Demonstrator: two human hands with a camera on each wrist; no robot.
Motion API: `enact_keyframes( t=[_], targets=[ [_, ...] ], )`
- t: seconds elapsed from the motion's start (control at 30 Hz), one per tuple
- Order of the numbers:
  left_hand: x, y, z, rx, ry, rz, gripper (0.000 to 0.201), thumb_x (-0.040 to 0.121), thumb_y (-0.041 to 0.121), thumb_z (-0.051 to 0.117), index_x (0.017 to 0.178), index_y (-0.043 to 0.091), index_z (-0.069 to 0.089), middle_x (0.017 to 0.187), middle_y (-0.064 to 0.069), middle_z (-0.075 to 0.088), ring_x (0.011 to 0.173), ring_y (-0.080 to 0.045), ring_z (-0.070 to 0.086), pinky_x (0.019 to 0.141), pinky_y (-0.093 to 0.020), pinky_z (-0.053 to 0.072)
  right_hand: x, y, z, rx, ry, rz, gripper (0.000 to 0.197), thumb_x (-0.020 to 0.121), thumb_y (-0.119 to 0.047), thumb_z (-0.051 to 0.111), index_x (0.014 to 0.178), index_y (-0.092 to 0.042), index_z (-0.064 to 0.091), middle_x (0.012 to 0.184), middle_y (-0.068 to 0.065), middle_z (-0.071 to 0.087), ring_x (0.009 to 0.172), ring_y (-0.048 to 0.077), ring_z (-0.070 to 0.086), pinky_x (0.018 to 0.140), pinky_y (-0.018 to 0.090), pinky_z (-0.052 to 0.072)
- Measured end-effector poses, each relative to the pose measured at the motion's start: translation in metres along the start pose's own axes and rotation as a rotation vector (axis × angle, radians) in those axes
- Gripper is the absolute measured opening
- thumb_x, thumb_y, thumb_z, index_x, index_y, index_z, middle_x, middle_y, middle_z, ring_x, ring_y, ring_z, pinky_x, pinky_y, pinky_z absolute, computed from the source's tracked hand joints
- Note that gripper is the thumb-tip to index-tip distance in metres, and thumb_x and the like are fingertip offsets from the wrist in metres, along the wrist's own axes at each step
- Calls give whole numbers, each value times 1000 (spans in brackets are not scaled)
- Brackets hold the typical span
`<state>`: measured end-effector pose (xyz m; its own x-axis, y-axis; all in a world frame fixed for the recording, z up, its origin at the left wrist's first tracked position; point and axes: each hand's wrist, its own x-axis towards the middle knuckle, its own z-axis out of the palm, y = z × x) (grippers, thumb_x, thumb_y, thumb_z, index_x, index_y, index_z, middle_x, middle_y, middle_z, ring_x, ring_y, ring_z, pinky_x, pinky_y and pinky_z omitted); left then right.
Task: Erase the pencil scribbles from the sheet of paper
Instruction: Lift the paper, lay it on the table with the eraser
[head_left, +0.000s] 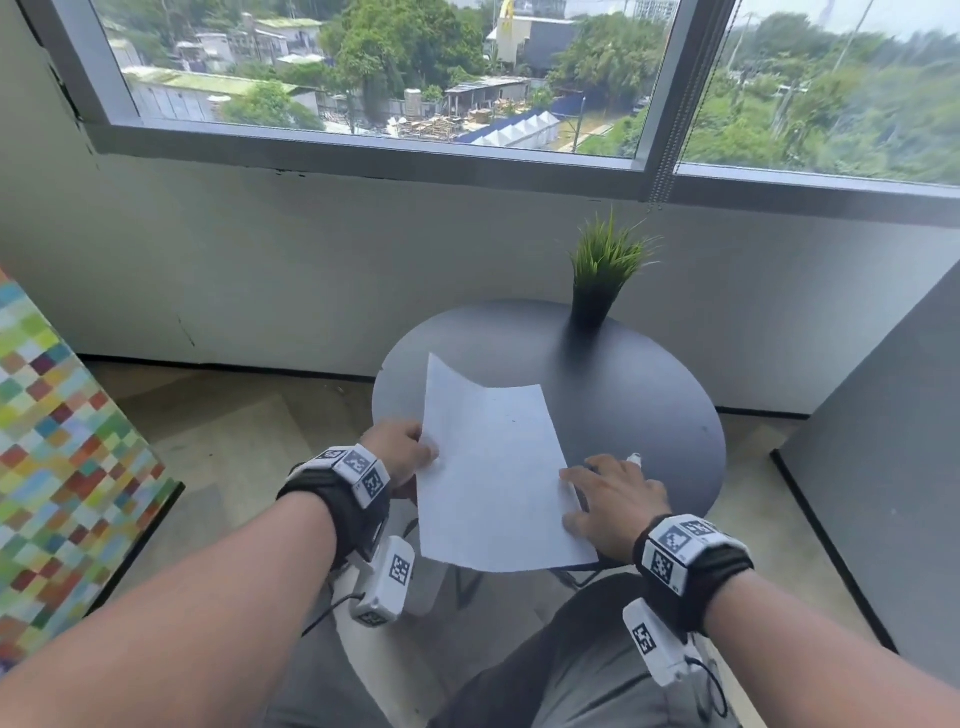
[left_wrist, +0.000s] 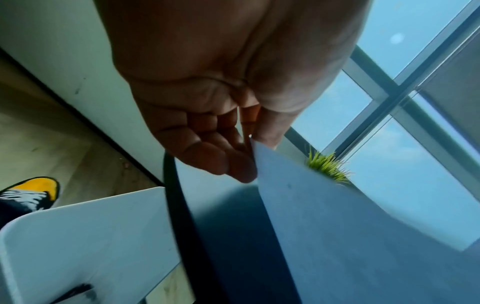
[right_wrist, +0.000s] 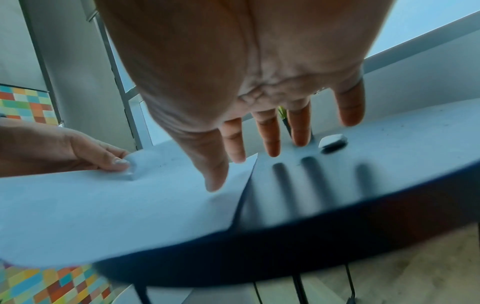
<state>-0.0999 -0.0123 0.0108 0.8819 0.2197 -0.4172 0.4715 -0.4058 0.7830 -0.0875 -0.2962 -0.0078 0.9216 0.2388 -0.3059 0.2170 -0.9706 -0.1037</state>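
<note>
A white sheet of paper (head_left: 493, 467) lies on the round dark table (head_left: 639, 395), its near end hanging over the table edge and its far left corner curled up. Only one tiny dark mark shows on it. My left hand (head_left: 423, 449) pinches the sheet's left edge between thumb and fingers (left_wrist: 241, 172). My right hand (head_left: 576, 498) is spread flat at the sheet's right edge and holds nothing; its thumb is over the paper (right_wrist: 116, 205) and its fingers (right_wrist: 301, 131) are over bare table. A small white eraser (right_wrist: 333, 142) lies just beyond the fingertips.
A potted green plant (head_left: 597, 280) stands at the table's far side. A white chair (left_wrist: 91, 236) sits under my left hand, beside the table edge. A colourful checkered panel (head_left: 62, 467) stands at the left and a grey wall panel (head_left: 883, 493) at the right.
</note>
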Motion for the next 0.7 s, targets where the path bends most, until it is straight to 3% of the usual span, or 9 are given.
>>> enact_keyframes(
  t=[0.07,0.13,0.23,0.3,0.4,0.47,0.57,0.63,0.7],
  targets=[
    [3,8,-5,-44,-15,84,6,84,14,68,87,15,73,90,-14,74,79,-30,70,76,-49,61,6,8,-14,74,49,-21,61,87,-48,53,144,-43,31,147,-5,36,135,23,35,106,47,35],
    [1,20,-10,-98,-20,187,8,81,17,72,87,13,73,81,-12,70,70,-25,64,69,-41,56,15,19,-34,242,117,-14,63,90,-43,57,147,-36,30,144,-1,42,131,23,42,106,41,37],
    [-4,40,-16,-261,-49,304,4,87,9,72,85,8,69,77,-8,65,68,-20,60,65,-32,54,31,35,-63,565,178,28,69,89,-36,65,148,-24,33,124,3,59,111,25,59,87,37,49],
    [-5,51,-22,-383,-49,327,8,91,6,68,83,8,66,74,-6,66,61,-15,63,59,-26,56,37,41,-80,778,189,24,67,89,-31,67,146,-21,33,110,5,64,92,24,67,68,35,52],
    [-4,61,-26,-442,-28,359,11,92,5,66,82,10,65,73,-2,68,57,-11,64,55,-23,55,38,41,-98,991,206,-33,39,91,-25,67,127,-25,52,102,6,65,76,21,67,59,30,47],
    [-2,66,-25,-445,-26,381,2,92,6,67,91,4,67,78,-5,68,59,-10,64,55,-23,55,36,36,-105,1043,267,-103,18,91,-19,65,109,-21,64,94,8,66,66,16,63,55,27,44],
    [3,70,-21,-495,7,407,18,91,7,68,106,-2,67,85,-9,67,64,-11,65,59,-24,56,29,27,-112,1047,411,-218,11,94,-19,62,97,-23,72,79,-2,65,60,10,58,49,21,42],
    [5,70,-17,-534,23,420,19,91,8,68,107,-2,68,85,-9,69,70,-17,66,64,-29,57,25,22,-117,973,525,-272,13,95,-23,62,98,-27,73,78,-4,66,59,7,59,52,17,45],
    [10,65,-9,-494,24,386,10,92,14,68,99,8,71,85,-5,71,74,-22,63,70,-34,53,23,20,-116,882,578,-285,12,94,-28,61,96,-32,73,79,-3,68,60,7,61,54,14,45]
  ],
)
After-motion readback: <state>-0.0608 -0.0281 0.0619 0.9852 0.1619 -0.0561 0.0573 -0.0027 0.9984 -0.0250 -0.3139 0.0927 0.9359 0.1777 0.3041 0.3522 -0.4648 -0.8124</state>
